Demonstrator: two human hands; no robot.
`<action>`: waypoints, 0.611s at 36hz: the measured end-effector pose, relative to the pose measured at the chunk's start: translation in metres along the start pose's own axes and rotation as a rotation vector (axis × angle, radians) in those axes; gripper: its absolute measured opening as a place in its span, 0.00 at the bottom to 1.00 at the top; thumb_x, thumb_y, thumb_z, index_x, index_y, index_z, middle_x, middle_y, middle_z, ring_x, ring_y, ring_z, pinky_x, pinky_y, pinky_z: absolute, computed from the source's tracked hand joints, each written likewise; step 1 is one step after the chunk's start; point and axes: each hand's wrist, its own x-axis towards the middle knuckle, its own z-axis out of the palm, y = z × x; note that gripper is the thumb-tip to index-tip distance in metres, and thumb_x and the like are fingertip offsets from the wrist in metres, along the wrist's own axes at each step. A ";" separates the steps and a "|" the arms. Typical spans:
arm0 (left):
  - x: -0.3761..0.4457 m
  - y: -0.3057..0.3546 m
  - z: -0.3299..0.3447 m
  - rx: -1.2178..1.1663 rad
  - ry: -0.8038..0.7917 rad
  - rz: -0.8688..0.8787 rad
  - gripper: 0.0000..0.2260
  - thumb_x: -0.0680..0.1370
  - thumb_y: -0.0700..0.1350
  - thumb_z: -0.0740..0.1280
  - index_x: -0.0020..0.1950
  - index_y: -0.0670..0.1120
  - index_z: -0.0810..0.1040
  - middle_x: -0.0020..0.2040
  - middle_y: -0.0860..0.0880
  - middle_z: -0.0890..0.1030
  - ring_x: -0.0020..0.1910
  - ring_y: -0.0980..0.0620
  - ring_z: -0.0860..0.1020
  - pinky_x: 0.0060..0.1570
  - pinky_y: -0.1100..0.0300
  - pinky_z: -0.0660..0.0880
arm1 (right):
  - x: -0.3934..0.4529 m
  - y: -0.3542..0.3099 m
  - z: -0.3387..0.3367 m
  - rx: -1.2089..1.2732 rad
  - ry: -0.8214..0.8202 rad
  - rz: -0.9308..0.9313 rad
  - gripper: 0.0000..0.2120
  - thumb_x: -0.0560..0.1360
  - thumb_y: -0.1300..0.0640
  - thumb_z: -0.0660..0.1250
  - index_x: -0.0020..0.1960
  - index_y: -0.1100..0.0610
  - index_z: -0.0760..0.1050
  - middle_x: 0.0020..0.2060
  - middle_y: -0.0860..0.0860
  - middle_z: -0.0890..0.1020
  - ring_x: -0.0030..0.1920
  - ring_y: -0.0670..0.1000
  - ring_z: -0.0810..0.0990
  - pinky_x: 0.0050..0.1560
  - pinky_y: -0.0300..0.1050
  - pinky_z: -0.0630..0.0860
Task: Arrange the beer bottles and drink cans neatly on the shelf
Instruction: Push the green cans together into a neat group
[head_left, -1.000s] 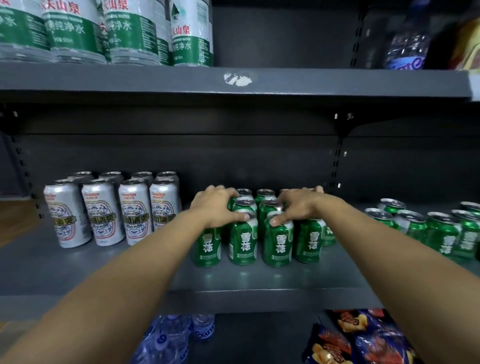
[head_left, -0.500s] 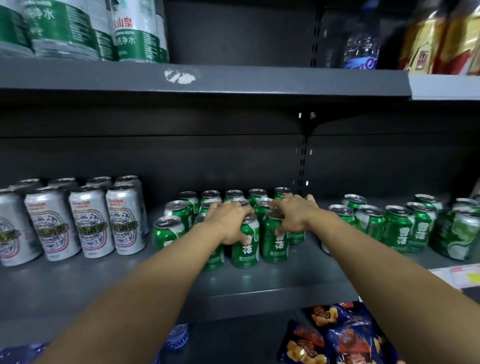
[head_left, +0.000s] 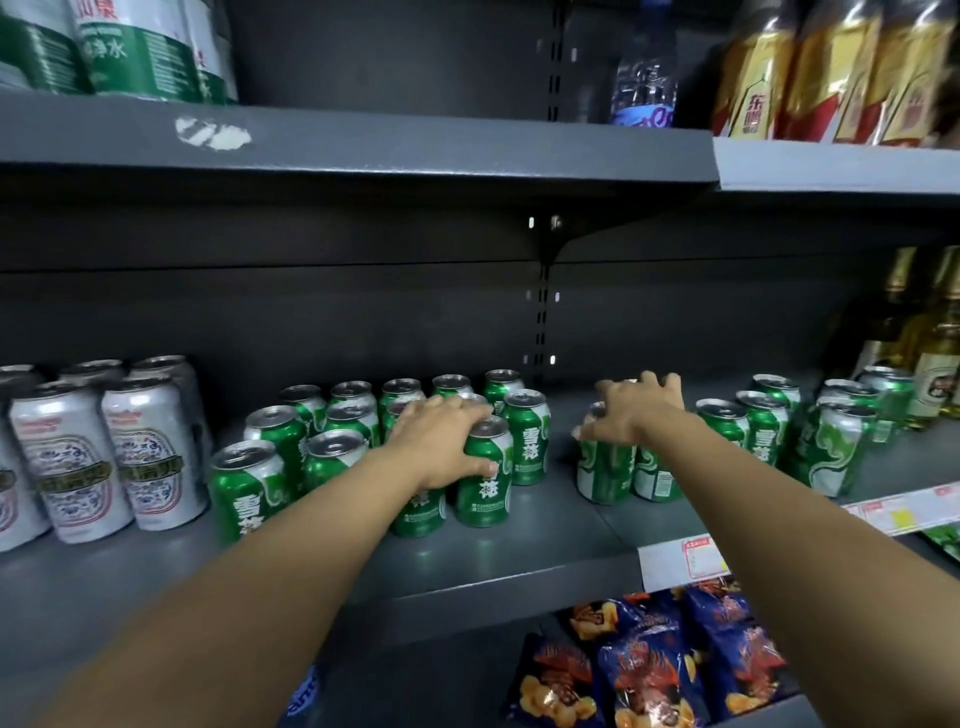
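Grouping step: left hand (head_left: 441, 441) grips a green can (head_left: 485, 475); right hand (head_left: 636, 410), fingers spread, tops 2 stray cans (head_left: 623, 467) right of it. Next, probably: slide these leftward.

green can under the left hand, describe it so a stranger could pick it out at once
On the middle shelf, find the cluster of green cans right of the silver cans. At that cluster's front right corner stands the green can. It alone has the left hand over its top, thumb across its label.
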 end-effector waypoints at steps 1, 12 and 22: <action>0.002 0.003 0.003 -0.007 -0.012 0.004 0.36 0.74 0.62 0.68 0.78 0.55 0.57 0.76 0.51 0.62 0.75 0.47 0.60 0.73 0.48 0.56 | 0.000 0.003 0.000 -0.022 -0.013 -0.019 0.34 0.71 0.30 0.61 0.70 0.48 0.65 0.67 0.53 0.73 0.70 0.56 0.63 0.66 0.55 0.56; 0.010 0.015 0.005 0.011 0.017 -0.045 0.33 0.73 0.63 0.69 0.75 0.55 0.64 0.74 0.53 0.66 0.72 0.48 0.63 0.71 0.48 0.57 | -0.003 0.018 -0.003 0.296 -0.084 -0.217 0.28 0.71 0.56 0.73 0.68 0.47 0.69 0.61 0.47 0.76 0.64 0.52 0.72 0.63 0.46 0.64; 0.014 0.020 0.002 -0.030 0.028 -0.072 0.32 0.70 0.60 0.74 0.71 0.52 0.70 0.68 0.51 0.73 0.67 0.47 0.70 0.64 0.51 0.69 | -0.004 0.006 -0.007 0.459 -0.213 -0.247 0.37 0.71 0.44 0.73 0.74 0.54 0.62 0.70 0.53 0.69 0.68 0.55 0.69 0.66 0.48 0.67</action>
